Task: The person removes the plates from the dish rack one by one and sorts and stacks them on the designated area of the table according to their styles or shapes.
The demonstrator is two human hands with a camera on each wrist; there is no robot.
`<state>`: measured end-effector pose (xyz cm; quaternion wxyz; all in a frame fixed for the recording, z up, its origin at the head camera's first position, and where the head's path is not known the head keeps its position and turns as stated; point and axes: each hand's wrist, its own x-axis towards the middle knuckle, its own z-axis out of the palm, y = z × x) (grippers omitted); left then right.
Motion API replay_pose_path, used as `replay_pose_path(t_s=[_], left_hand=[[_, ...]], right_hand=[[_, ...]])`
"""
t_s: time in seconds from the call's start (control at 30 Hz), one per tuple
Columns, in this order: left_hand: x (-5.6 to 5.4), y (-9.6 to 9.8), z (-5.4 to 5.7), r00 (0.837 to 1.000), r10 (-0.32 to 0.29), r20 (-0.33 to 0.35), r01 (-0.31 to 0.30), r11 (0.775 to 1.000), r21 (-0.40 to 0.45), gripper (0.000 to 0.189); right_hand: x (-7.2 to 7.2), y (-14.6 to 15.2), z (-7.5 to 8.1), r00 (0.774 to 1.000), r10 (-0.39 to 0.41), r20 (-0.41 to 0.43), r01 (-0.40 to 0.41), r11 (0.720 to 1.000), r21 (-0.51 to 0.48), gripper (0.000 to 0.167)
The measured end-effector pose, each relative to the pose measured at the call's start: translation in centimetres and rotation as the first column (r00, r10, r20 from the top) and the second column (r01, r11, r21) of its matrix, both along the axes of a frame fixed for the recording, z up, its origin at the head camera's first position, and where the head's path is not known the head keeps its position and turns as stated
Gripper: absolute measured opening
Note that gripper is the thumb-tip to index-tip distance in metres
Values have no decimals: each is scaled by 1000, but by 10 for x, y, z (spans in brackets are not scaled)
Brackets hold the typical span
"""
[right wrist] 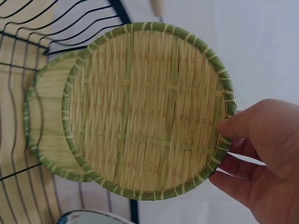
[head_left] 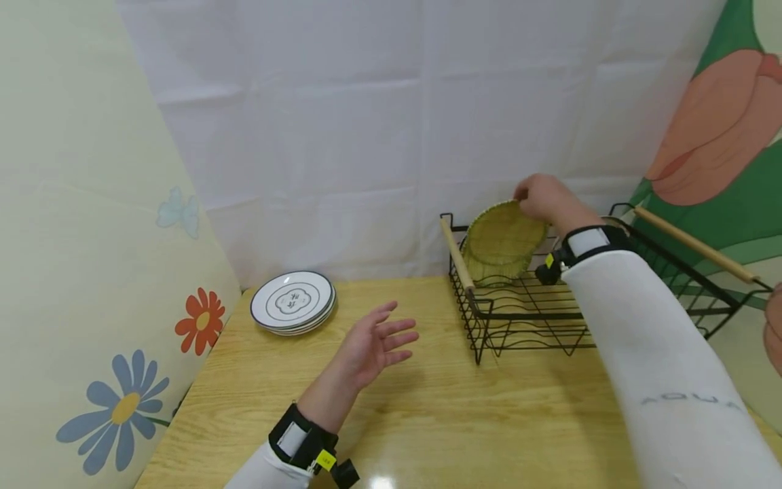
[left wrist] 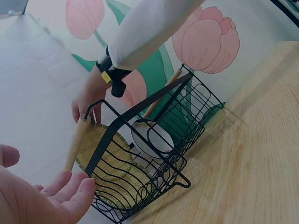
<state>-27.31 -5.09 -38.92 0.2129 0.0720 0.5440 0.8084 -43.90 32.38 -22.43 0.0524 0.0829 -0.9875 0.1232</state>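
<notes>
My right hand (head_left: 546, 198) pinches the rim of a round woven bamboo tray (right wrist: 149, 112), thumb on its face and fingers behind. A second bamboo tray (right wrist: 49, 116) stands behind it in the black wire dish rack (head_left: 531, 316). The held tray overlaps that one at the rack's left end. My left hand (head_left: 377, 343) hovers over the table left of the rack, fingers spread and holding nothing. In the left wrist view, a white bowl-like dish (left wrist: 152, 139) sits in the rack beside the trays.
A stack of white plates (head_left: 293, 302) with dark blue rims lies at the table's back left. Light wooden handles (head_left: 457, 252) top the rack's ends. Behind the wooden table (head_left: 427, 428) hangs a white cloth (head_left: 336, 136). Part of another person's hand (head_left: 773, 329) shows at the right edge.
</notes>
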Motion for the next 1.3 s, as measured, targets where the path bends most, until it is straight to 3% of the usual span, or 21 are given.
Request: replay_pose_path(t_s=[0.37,0.5,0.6,0.7,0.87,0.97,1.2,1.3], left_hand=[[-9,-13,9,999,46,-8,-45,999,18,57],[-12,-17,11,998,64,-13,-64,998,25,57],[-14,-20,12,996,88,-19,-87,996,26,57],[-16,-24,13,994,111,-20,-111,993,28,56],[-18,-31,15,991,133,-12,-132,990,41,55],[-18,-34,18,989,150,-2,-150,988,46,53],[-17,-39,23,981,196,-3,-196,980,39,51],[-17,-41,24,976,216,-21,-215,976,30,51]], right_hand=[[15,-8,40,986,75,-148,-94,987,-128,40],[21,-7,48,988,64,-139,-91,977,-194,44],[23,-8,50,992,53,-114,-83,958,-274,46],[23,-10,46,996,53,-77,-80,913,-400,48],[26,-22,33,994,92,-53,-105,769,-631,42],[32,-32,25,989,143,-39,-124,650,-750,30],[43,-63,-1,979,198,55,-9,309,-951,8],[53,-78,-12,974,206,92,52,188,-981,5]])
